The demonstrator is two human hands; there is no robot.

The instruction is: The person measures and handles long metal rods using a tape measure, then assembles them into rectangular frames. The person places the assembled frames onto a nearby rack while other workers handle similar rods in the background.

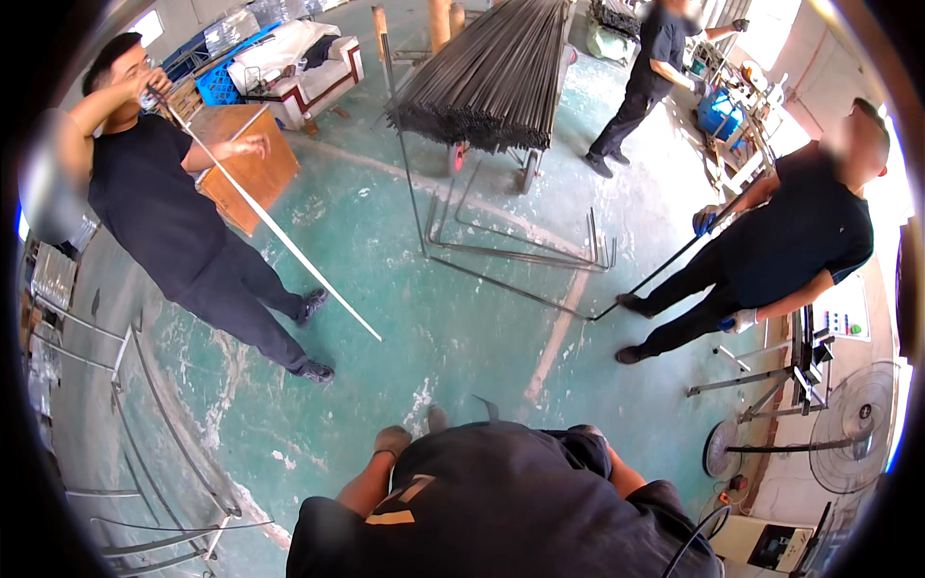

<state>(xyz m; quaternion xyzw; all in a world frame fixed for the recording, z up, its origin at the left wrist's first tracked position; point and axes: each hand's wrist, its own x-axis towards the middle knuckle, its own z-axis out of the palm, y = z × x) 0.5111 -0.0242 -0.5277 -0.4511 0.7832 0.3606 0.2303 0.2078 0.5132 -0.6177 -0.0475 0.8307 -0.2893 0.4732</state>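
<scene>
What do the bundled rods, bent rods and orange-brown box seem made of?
Bundled rods: likely metal, dark, faint sheen along their lengths. Bent rods: probably metal too, greyish, holding firm corners. Orange-brown box: perhaps wood or board, flat panels.

Bright daylight is flooding in upper right, glaring off floor point(453, 337); fisheye is bending edges, corners going black.

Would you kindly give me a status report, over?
Left hand, right hand: grips unclear. Bent rods ahead. Co-worker at right holds a dark rod.
</scene>
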